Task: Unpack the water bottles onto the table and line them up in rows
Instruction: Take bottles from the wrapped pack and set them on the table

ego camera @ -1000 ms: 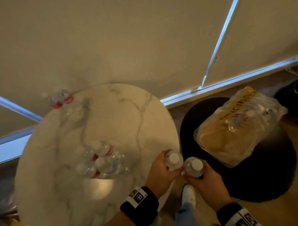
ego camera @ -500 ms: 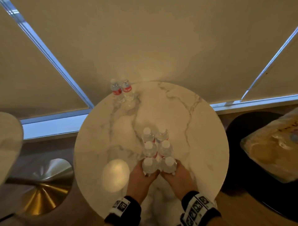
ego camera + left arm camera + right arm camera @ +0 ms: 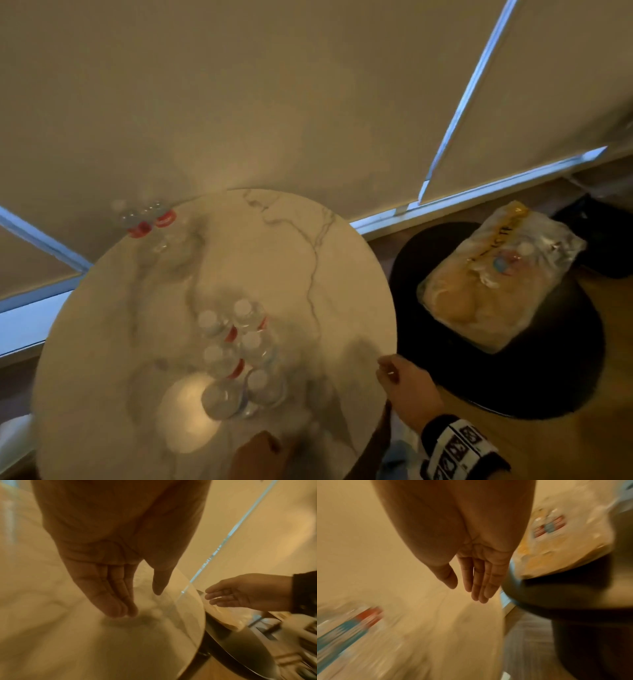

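Several clear water bottles [image 3: 239, 356] with white caps stand in two short rows near the middle of the round marble table [image 3: 308, 240]. Two more bottles [image 3: 147, 219] stand at the table's far left edge. A torn plastic pack [image 3: 496, 284] holding more bottles lies on the black round table [image 3: 548, 377] to the right. My right hand [image 3: 404, 380] hovers empty past the marble table's right edge, fingers straight [image 3: 479, 586]. My left hand [image 3: 260, 452] is low over the marble table's near edge, fingers extended and empty [image 3: 120, 601].
Beige window blinds [image 3: 274, 102] fill the background behind both tables. A wooden floor [image 3: 582, 445] shows at the lower right, and a narrow gap separates the two tables.
Both hands have let go of the two bottles they set at the near end of the rows. The right hand has swung right toward the black table; the view has turned right.
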The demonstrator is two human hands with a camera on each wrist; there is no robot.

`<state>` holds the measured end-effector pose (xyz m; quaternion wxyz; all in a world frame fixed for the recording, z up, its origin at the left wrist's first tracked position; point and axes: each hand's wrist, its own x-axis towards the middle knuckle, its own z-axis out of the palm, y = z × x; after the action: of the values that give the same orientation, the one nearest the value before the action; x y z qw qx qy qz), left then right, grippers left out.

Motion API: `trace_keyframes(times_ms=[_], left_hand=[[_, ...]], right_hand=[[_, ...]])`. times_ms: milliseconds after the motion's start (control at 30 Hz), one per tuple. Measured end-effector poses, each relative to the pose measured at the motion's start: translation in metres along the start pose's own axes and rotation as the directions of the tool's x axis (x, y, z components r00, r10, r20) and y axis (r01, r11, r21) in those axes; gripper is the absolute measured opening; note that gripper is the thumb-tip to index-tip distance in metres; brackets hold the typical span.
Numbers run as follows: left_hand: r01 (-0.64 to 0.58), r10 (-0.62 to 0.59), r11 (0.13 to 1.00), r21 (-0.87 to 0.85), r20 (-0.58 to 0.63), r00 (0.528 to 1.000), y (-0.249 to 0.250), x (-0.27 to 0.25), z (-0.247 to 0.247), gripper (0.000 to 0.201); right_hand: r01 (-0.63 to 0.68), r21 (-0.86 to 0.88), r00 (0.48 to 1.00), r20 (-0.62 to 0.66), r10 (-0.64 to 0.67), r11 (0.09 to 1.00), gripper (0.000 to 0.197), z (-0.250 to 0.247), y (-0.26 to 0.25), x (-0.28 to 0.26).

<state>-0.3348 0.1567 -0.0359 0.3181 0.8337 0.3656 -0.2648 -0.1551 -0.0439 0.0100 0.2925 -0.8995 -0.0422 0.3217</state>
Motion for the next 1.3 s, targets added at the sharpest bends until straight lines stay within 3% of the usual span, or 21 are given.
trace_keyframes(times_ms=[67, 167, 233, 300, 367, 466, 566, 633, 700, 800, 866, 1000, 1100, 1166, 1200, 1300], left_hand=[[0.007, -0.005, 0.999, -0.033, 0.06, 0.998, 0.046, 0.004, 0.004, 0.023], [-0.182, 0.183, 0.983, -0.019, 0.083, 0.98, 0.141, 0.011, 0.016, 0.025], [-0.255, 0.267, 0.961, -0.103, 0.13, 0.955, 0.207, 0.026, 0.024, 0.027], [-0.323, 0.365, 0.923, -0.211, 0.205, 0.908, 0.277, 0.046, 0.032, 0.023], [-0.41, 0.45, 0.888, -0.206, 0.219, 0.866, 0.34, 0.077, 0.048, 0.021], [-0.461, 0.463, 0.885, -0.063, 0.218, 0.859, 0.42, 0.123, 0.075, 0.029], [-0.54, 0.531, 0.834, 0.115, 0.103, 0.841, 0.479, 0.154, 0.086, 0.032], [-0.503, 0.494, 0.86, 0.088, 0.104, 0.863, 0.51, 0.176, 0.092, 0.03], [-0.497, 0.49, 0.867, 0.033, 0.124, 0.863, 0.529, 0.2, 0.102, 0.032], [-0.468, 0.444, 0.883, 0.04, 0.252, 0.86, 0.55, 0.216, 0.109, 0.04], [-0.391, 0.381, 0.921, 0.01, 0.2, 0.903, 0.559, 0.219, 0.105, 0.048], [-0.42, 0.412, 0.905, 0.063, 0.11, 0.904, 0.563, 0.221, 0.108, 0.052], [-0.525, 0.508, 0.844, 0.111, 0.147, 0.849, 0.558, 0.213, 0.116, 0.046], [-0.575, 0.556, 0.797, 0.185, 0.15, 0.818, 0.544, 0.199, 0.114, 0.032], [-0.577, 0.559, 0.807, 0.127, 0.151, 0.815, 0.537, 0.186, 0.109, 0.026], [-0.626, 0.623, 0.77, 0.123, 0.064, 0.779, 0.507, 0.157, 0.098, 0.046]], right_hand=[[-0.078, 0.077, 0.992, -0.096, 0.085, 0.994, 0.025, -0.043, 0.029, 0.021], [-0.139, 0.246, 0.954, -0.227, 0.197, 0.959, 0.021, -0.106, 0.068, 0.065], [-0.171, 0.399, 0.916, -0.271, 0.294, 0.901, 0.02, -0.145, 0.086, 0.102], [-0.217, 0.556, 0.867, -0.267, 0.42, 0.803, 0.035, -0.178, 0.105, 0.142], [-0.223, 0.65, 0.828, -0.267, 0.493, 0.726, 0.057, -0.203, 0.124, 0.184], [-0.215, 0.578, 0.839, -0.303, 0.453, 0.787, 0.062, -0.233, 0.143, 0.233], [-0.208, 0.541, 0.838, -0.331, 0.434, 0.815, 0.054, -0.249, 0.15, 0.255], [-0.177, 0.514, 0.862, -0.33, 0.383, 0.84, 0.051, -0.246, 0.156, 0.255], [-0.073, 0.533, 0.897, -0.335, 0.289, 0.843, 0.047, -0.237, 0.162, 0.246], [-0.039, 0.493, 0.941, -0.274, 0.198, 0.869, 0.058, -0.229, 0.172, 0.221], [-0.037, 0.454, 0.965, -0.214, 0.149, 0.89, 0.06, -0.228, 0.178, 0.2], [-0.03, 0.469, 0.993, -0.09, 0.081, 0.883, 0.062, -0.242, 0.185, 0.166], [-0.027, 0.482, 0.992, -0.096, 0.084, 0.876, 0.059, -0.258, 0.187, 0.149], [-0.018, 0.452, 0.99, -0.117, 0.08, 0.892, 0.057, -0.265, 0.185, 0.137], [-0.015, 0.44, 0.988, -0.132, 0.082, 0.898, 0.057, -0.268, 0.184, 0.131], [0.007, 0.379, 0.984, -0.169, 0.062, 0.925, 0.057, -0.278, 0.173, 0.112]])
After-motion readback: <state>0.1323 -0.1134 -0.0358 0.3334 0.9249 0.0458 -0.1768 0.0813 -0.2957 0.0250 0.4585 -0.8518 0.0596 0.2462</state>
